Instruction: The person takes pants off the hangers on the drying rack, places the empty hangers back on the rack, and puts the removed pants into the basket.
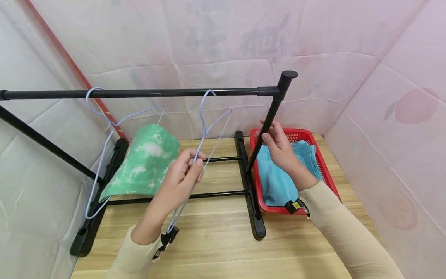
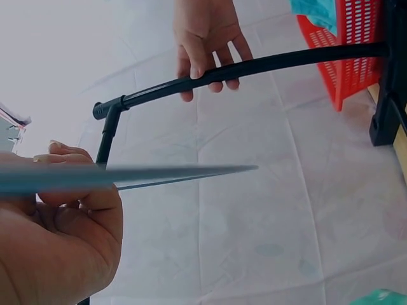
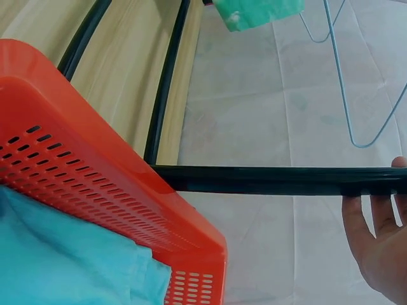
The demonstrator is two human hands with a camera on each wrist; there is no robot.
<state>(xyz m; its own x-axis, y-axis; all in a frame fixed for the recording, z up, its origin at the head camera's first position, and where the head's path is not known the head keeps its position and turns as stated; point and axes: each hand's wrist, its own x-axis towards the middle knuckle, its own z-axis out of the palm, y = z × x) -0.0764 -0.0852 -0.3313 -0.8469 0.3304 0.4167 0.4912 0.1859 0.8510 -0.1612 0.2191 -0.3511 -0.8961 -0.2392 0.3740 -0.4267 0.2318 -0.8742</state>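
Observation:
My left hand [image 1: 179, 180] holds a light blue wire hanger [image 1: 202, 120], its fingers and thumb pinching one side. That hanger's hook is at the black top bar [image 1: 156, 93] of a clothes rack. On the right, my right hand [image 1: 281, 149] grips the rack's upright post [image 1: 273, 112], thumb on one side and fingers on the other, also seen in the left wrist view. A second blue hanger [image 1: 102, 157] hangs from the bar at the left, with a green and white patterned cloth [image 1: 143, 164] on it.
A red plastic basket [image 1: 327, 174] with folded blue cloth [image 1: 277, 184] stands right of the rack's black foot [image 1: 256, 217]. The rack stands on a wooden table [image 1: 216, 244]. Pale printed sheets [image 1: 390, 135] enclose the back and sides.

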